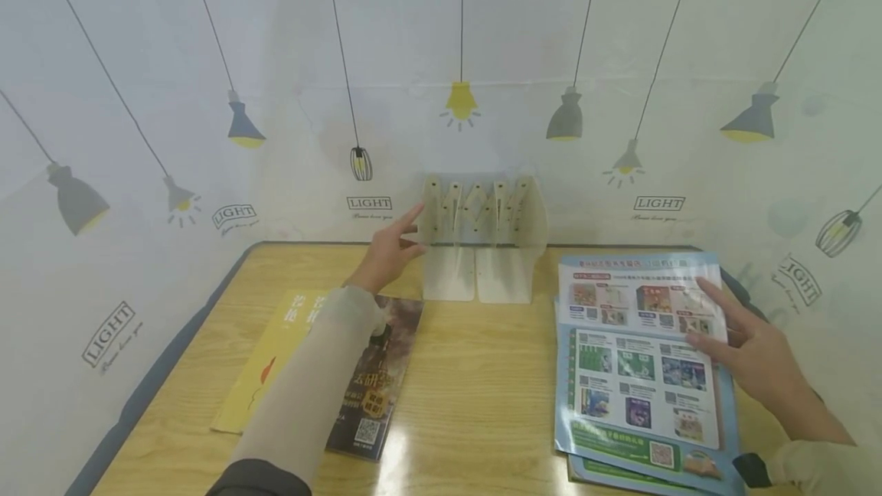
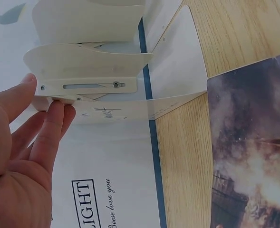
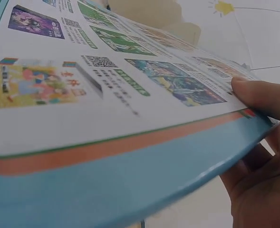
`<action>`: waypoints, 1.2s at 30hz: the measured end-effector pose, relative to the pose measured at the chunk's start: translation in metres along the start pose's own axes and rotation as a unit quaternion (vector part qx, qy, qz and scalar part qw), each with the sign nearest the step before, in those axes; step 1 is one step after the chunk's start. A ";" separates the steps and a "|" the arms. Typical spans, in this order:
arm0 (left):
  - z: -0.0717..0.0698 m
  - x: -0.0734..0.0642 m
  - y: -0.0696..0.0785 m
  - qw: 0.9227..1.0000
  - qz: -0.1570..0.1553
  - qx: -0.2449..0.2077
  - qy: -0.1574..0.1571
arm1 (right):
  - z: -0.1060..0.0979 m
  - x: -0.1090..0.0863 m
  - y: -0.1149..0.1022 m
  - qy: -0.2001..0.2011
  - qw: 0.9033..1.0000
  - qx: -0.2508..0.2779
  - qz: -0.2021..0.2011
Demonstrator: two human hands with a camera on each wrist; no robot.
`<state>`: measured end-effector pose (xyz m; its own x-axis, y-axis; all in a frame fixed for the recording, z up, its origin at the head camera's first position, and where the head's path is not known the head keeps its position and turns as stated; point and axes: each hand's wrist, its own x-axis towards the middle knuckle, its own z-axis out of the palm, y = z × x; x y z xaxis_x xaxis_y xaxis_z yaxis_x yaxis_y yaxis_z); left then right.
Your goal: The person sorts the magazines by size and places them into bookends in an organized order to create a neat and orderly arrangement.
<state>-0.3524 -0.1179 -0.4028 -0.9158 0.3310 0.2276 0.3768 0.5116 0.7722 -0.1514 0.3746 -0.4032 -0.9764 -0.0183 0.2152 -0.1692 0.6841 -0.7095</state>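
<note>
A cream expandable bookend [image 1: 482,213] with a folding lattice and upright dividers stands at the table's back edge. My left hand [image 1: 389,251] is at its left end panel; in the left wrist view the thumb and fingertips [image 2: 56,107] pinch that panel's outer edge. My right hand [image 1: 758,358] holds the right edge of a blue-bordered promotional booklet [image 1: 641,396], printed with book covers and QR codes. In the right wrist view the thumb [image 3: 254,95] lies on its top face and the other fingers are underneath. A second blue and green booklet [image 1: 586,473] shows below it.
Left of the middle, a yellow booklet [image 1: 262,358] and a dark magazine [image 1: 365,404] lie on the wooden table [image 1: 475,373], partly under my left forearm. A whitish wall covering [image 1: 413,21] printed with hanging lamps rises right behind the table.
</note>
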 end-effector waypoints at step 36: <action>0.000 -0.003 0.009 1.000 -0.019 -0.010 0.005 | 0.046 0.024 -0.055 0.090 0.992 0.063 -0.069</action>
<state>-0.3462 -0.1142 -0.3965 -0.9304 0.3045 0.2039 0.3396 0.5069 0.7923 -0.1717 0.3030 -0.3901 -0.9046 0.0329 0.4250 -0.3263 0.5881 -0.7400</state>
